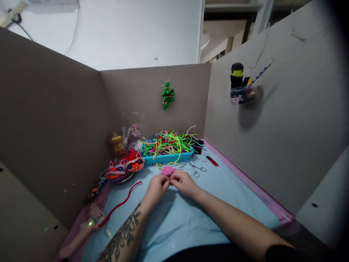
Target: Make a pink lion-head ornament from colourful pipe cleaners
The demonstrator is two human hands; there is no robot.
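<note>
A small pink fuzzy piece [168,170], perhaps made of pipe cleaner, is pinched between both hands over the blue cloth. My left hand [158,186] grips its lower left side with fingers closed. On the other side, my right hand [183,182] pinches its lower edge. The fingertips hide the part where they meet. Just beyond the right hand lie open scissors [196,169] with metal handles. A length of red pipe cleaner [121,202] stretches across the cloth to the left of my left hand.
A blue tray [169,158] heaped with colourful pipe cleaners stands at the back. Left of it are fuzzy animal-face pieces [127,166] and a jar [117,145]. A red-handled tool [212,161] lies right. A glue gun-like pink device [89,227] sits front left; partitions enclose the table.
</note>
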